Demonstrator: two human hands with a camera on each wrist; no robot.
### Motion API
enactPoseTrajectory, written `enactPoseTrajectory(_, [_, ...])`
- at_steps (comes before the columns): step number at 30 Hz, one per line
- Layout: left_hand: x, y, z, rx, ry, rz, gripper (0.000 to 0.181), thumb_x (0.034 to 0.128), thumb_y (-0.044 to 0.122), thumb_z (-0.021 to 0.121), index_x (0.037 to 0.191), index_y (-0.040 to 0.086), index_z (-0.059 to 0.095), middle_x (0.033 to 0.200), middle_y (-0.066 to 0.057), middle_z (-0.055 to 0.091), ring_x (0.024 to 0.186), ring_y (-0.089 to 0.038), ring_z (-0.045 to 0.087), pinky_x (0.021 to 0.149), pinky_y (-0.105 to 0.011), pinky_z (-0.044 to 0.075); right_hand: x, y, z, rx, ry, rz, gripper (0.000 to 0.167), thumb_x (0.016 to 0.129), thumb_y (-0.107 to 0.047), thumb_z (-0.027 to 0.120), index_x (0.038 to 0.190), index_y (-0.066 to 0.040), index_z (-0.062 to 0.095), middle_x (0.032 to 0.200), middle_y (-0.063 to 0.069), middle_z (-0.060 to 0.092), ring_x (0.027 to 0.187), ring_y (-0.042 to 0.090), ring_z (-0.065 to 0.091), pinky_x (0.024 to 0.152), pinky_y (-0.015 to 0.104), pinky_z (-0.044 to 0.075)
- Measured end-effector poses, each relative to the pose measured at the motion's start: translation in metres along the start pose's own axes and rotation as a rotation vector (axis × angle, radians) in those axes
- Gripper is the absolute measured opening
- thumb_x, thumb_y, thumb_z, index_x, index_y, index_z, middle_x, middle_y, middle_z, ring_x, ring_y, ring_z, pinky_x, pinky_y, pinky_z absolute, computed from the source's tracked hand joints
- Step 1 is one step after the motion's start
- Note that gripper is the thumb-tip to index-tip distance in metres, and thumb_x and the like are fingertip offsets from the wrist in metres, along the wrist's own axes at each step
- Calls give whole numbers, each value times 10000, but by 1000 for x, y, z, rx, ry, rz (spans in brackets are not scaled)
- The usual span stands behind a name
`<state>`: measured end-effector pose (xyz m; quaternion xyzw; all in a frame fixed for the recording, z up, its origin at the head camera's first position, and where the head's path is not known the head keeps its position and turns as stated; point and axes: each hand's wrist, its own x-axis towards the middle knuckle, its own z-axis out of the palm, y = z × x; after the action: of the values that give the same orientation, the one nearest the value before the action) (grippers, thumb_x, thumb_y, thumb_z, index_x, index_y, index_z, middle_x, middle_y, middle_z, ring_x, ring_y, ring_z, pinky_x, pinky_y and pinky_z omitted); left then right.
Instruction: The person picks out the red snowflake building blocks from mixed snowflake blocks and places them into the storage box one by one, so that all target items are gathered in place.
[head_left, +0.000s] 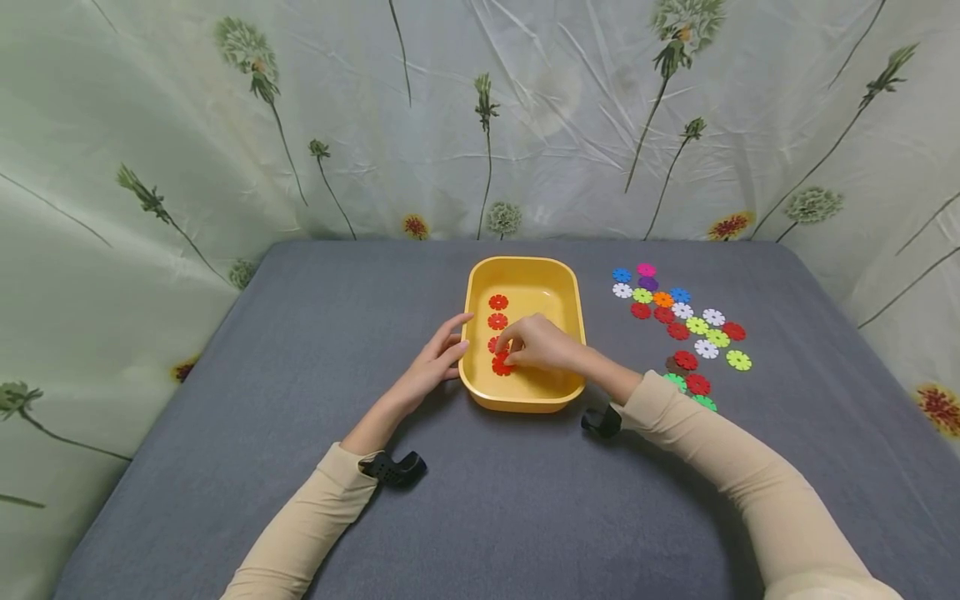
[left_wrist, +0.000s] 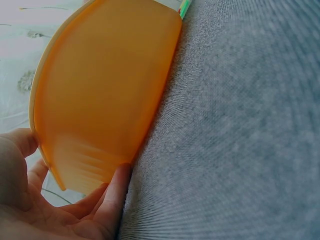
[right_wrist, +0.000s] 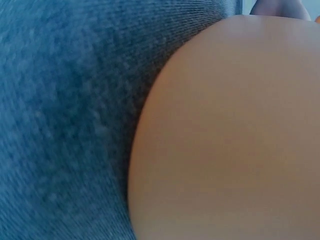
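A yellow plastic basin (head_left: 524,402) stands on the grey cloth. Inside, red notched plastic discs (head_left: 498,302) lie in a column along its left side. My right hand (head_left: 542,342) reaches over the right rim and pinches the nearest red disc (head_left: 502,367) at the column's lower end, its fingers partly covering the disc behind. At the basin's left, my left hand (head_left: 430,367) touches the rim and outer wall with extended fingers. The left wrist view shows those fingers (left_wrist: 114,197) against the wall. In the right wrist view, the basin wall (right_wrist: 230,135) hides most of the right hand.
Right of the basin, loose notched discs in several colours lie scattered, among them a blue disc (head_left: 622,274), a white disc (head_left: 707,349) and a yellow-green disc (head_left: 738,360). A flower-printed curtain (head_left: 442,125) hangs behind the cloth-covered table (head_left: 480,508).
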<state>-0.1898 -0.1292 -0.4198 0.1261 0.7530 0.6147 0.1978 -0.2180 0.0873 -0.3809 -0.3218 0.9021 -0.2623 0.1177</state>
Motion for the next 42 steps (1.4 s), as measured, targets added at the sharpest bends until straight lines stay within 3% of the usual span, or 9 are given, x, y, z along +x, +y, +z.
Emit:
enactPoseTrajectory(15, [-1, 1, 1, -9, -2, -4, 474, 1006, 308, 402, 1448, 364, 242, 1450, -165, 335, 1292, -343, 444, 995, -459, 471, 2, -5, 5, -88, 15, -15, 148, 787, -165, 748, 910, -84, 726, 739, 7, 672, 638, 86, 507, 613, 168, 413])
enactPoseTrajectory(33, [0, 2, 1, 2, 11, -24, 476, 1001, 311, 414, 1442, 376, 248, 1439, -155, 348, 1275, -329, 462, 991, -460, 473, 1, -7, 6, -154, 31, -41, 188, 814, -182, 721, 974, -84, 722, 813, 16, 707, 654, 94, 524, 625, 180, 438])
enactPoseTrajectory(42, [0, 2, 2, 14, 19, -35, 480, 997, 332, 419, 1444, 376, 249, 1449, -152, 339, 1296, -330, 443, 1004, -464, 463, -2, -7, 4, -289, 124, -47, 148, 845, -88, 616, 912, -117, 744, 869, 27, 684, 811, 171, 604, 744, 308, 512])
